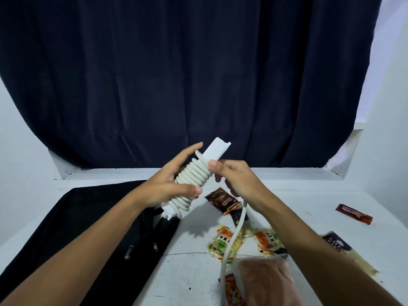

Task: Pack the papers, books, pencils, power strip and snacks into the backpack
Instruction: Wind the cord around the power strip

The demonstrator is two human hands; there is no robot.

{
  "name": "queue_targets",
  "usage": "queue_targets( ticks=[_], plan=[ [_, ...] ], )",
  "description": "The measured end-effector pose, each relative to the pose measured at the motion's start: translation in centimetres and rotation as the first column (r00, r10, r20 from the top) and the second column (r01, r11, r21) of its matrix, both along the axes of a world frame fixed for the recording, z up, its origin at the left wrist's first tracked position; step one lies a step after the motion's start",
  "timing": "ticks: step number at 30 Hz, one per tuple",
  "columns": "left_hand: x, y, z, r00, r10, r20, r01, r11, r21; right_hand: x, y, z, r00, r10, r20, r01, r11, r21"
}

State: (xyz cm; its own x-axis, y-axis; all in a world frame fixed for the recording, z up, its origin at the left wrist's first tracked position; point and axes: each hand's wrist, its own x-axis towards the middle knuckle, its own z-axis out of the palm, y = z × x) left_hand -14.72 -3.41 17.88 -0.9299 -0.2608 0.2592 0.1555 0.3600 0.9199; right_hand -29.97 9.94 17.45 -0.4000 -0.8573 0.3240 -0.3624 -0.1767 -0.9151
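White cord (231,237) is being wound: our left hand (167,186) clasps the power strip (215,150) above the backpack (72,228), right hand (238,182) pinching the cord. Next we likely wrap the loose tail.

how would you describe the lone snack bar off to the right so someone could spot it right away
Start at the white table and look to its far right side, well past the person's right hand. There a dark red snack bar lies flat by itself. Unlike the other snacks heaped under the cord near the middle, it has nothing touching it.
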Motion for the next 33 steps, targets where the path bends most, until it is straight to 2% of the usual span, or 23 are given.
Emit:
queue_targets(
  ticks=[4,10,15,17,19,22,24,27,30,33],
  plan=[
    [-0.1,-0.1,-0.7,0.999,0.045,0.022,-0.044,0.997,-0.062,0.4,0.1,-0.9,1.0,-0.022,-0.008,0.022,0.999,-0.028],
    [-0.7,0.5,-1.5,0.996,0.094,-0.009,-0.095,0.993,-0.073,0.7,-0.2,-2.0,0.989,-0.149,0.008,0.149,0.987,-0.06],
    [-0.8,1.0,-1.3,0.994,0.11,0.001,-0.11,0.99,-0.088,0.8,0.0,-2.0,0.982,-0.19,0.019,0.191,0.979,-0.078],
    [-0.3,0.5,-0.6,0.994,0.081,0.071,-0.075,0.993,-0.088,0.3,0.5,-2.3,0.988,-0.132,0.077,0.132,0.991,0.0],
    [0.4,-0.2,0.1,0.991,0.014,0.134,-0.002,0.996,-0.092,0.0,1.3,-2.7,0.979,-0.011,0.202,0.002,0.999,0.042],
    [1.2,-0.7,0.5,0.981,-0.145,0.132,0.141,0.989,0.039,-0.2,1.9,-3.9,0.924,0.197,0.327,-0.19,0.98,-0.052],
    [1.5,-0.6,0.6,0.962,-0.251,0.11,0.233,0.96,0.153,0.0,1.9,-4.1,0.938,0.202,0.283,-0.186,0.979,-0.084],
    [1.8,-0.7,0.6,0.91,-0.405,0.084,0.37,0.888,0.273,-0.2,2.1,-3.4,0.984,0.125,0.128,-0.12,0.992,-0.051],
    [2.0,-0.8,0.4,0.891,-0.449,0.073,0.402,0.852,0.334,-0.6,2.0,-2.1,0.996,0.087,-0.034,-0.088,0.995,-0.036],
    [1.9,-0.3,0.1,0.896,-0.443,0.033,0.399,0.835,0.379,-1.0,1.9,-1.0,0.993,0.091,-0.076,-0.091,0.996,-0.003]
  ],
)
